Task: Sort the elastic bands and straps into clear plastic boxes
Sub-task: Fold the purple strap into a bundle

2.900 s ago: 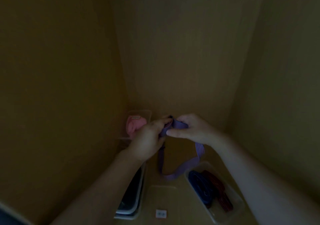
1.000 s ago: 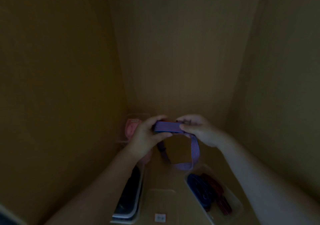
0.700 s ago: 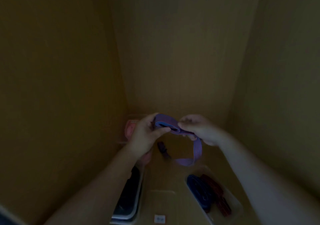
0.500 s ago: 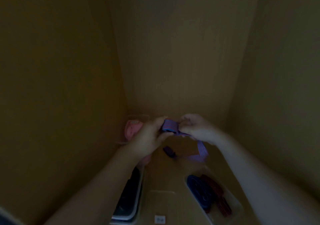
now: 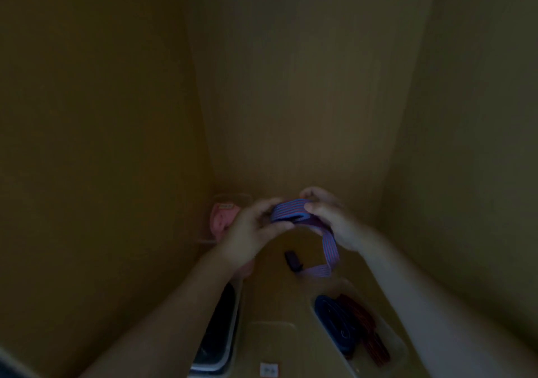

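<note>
- Head view: the left hand [image 5: 247, 233] and right hand [image 5: 334, 220] both pinch a purple-and-red striped woven strap [image 5: 291, 209]. Their fingers are curled round its folded loops, held in the air mid-scene.
- Its loose tail hangs to the right and ends at a dark buckle [image 5: 292, 260]. Gathering that in before letting go should keep the bundle tidy.
- The clear plastic box [image 5: 398, 348] near right, holding a blue strap [image 5: 334, 319] and a red strap [image 5: 366, 337], seems the likely home.

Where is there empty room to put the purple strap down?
The shelf is bare in the middle, between the left box of dark things and the right box of blue and red straps, under the dangling purple strap. The back left corner is crowded by the pink bundle.
</note>
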A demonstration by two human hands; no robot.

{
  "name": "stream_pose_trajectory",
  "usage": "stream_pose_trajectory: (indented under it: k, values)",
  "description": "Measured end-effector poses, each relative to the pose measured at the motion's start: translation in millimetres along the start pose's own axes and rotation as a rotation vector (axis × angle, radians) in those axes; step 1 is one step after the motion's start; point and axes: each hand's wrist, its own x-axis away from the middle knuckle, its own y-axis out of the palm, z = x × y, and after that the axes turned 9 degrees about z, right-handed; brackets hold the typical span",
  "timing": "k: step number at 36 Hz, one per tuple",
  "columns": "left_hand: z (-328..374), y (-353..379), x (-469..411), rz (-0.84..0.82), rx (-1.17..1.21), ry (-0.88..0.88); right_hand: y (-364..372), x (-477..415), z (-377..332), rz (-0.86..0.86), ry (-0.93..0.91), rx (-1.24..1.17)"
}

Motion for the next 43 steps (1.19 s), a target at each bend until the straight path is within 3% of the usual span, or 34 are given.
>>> stream_pose_trajectory:
  k: [4, 8, 15, 23, 28, 34, 40, 43]
  values:
    - [-2, -1, -6, 0.110, 0.189, -0.147, -5, -5, -2, -0.042, 0.016, -0.096]
    - [5, -7, -20, 0.116, 0.181, -0.142, -7, -11, -16, -0.092, 0.066, -0.058]
    - [15, -23, -37, -0.045, -0.231, 0.251, -9, -18, -34, -0.073, 0.010, 0.633]
    - [23, -23, -29, -0.009, -0.426, 0.508, -20, -25, -32, -0.006, -0.046, 0.667]
    - [10, -13, -10, 0.022, -0.250, 0.335, -23, -21, -19, -0.027, -0.033, 0.428]
    - [16, -3, 1, -0.063, -0.129, 0.115, -19, -19, -5, -0.093, 0.045, 0.366]
    - [-10, -7, -10, -0.151, -0.529, 0.206, -18, -16, -2, -0.069, 0.052, 0.489]
    - [-11, -7, -16, -0.181, -0.576, 0.311, -14, -15, -5, -0.056, 0.040, 0.542]
